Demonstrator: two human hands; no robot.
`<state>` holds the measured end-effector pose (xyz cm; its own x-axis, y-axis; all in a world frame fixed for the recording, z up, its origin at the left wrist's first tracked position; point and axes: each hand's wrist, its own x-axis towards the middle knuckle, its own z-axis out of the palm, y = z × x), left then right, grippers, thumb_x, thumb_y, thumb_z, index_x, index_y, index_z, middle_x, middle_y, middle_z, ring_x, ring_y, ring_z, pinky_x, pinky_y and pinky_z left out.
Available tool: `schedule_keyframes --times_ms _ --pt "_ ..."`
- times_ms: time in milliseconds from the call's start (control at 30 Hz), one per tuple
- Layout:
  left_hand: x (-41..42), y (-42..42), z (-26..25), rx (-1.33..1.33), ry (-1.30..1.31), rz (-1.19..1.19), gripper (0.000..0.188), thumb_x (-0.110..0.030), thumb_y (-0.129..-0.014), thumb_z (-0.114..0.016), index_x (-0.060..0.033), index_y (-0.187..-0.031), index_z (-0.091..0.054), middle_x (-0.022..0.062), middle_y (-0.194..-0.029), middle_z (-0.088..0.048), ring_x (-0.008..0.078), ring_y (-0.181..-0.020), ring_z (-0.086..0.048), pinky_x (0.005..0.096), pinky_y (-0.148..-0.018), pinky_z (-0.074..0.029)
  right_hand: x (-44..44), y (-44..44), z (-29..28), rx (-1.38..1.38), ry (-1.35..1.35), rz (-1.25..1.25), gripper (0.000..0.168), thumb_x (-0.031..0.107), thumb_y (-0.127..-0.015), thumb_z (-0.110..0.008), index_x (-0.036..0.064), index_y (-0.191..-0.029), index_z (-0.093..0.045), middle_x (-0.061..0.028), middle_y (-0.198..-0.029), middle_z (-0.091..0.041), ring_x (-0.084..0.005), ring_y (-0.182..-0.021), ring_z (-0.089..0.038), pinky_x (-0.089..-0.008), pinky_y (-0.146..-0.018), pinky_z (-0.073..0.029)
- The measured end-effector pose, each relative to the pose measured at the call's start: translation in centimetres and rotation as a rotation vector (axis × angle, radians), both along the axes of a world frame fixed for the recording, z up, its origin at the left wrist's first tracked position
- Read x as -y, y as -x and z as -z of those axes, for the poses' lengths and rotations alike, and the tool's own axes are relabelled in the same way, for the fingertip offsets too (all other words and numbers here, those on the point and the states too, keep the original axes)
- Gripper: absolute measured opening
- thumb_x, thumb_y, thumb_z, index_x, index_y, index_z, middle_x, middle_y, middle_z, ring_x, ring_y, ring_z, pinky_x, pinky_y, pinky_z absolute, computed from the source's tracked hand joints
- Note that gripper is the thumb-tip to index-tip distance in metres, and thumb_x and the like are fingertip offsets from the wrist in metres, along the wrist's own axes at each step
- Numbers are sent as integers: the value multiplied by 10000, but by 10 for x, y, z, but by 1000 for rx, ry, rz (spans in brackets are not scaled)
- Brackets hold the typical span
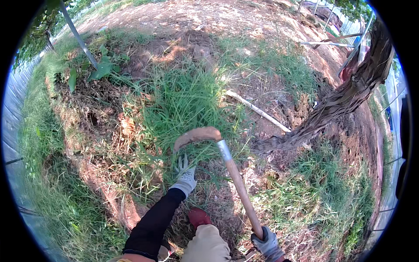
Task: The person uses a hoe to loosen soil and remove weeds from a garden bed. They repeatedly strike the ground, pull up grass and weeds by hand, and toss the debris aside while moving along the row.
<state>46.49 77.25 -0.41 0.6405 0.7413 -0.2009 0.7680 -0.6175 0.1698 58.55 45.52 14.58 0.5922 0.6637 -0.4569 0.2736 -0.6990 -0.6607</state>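
My right hand [267,244], in a grey work glove, grips the lower end of a sickle's wooden handle [241,193]. A metal ferrule [224,150] joins the handle to the curved, rust-brown blade [198,134], which arches left over the grass. Just below the blade's tip is my left hand [186,175], in a white and grey glove with printing on its back. Its fingers point forward and look apart, and grass blades partly cover them. Ahead of both hands stands a dense clump of tall green grass [186,98].
A thick, rough-barked vine trunk [340,101] leans up to the right. A pale stick [258,111] lies by its base. At upper left stands a metal pole [78,36] near broad leaves [103,68]. My red shoe [199,217] is below my left hand. Plastic sheeting [14,108] runs along the left.
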Motion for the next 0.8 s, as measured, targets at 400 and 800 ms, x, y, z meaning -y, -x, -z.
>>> schedule_keyframes --times_ms 400,800 --pt "-10 111 39 -514 259 -293 765 -465 -752 -538 -124 -1349 -204 130 -1333 -336 331 -1247 -263 433 -1036 -160 19 -29 104 -404 -229 724 275 -10 -747 -546 108 -934 -384 10 -576 -439 -92 -407 -435 -241 -329 -341" --pt "11 148 53 -105 185 -311 402 -319 -711 -588 -101 -1046 -547 138 -1067 -550 309 -1063 -445 403 -996 -241 151 35 191 -89 185 431 367 253 -596 -709 63 -834 -504 -90 -661 -549 -182 -590 -532 -310 -580 -445"
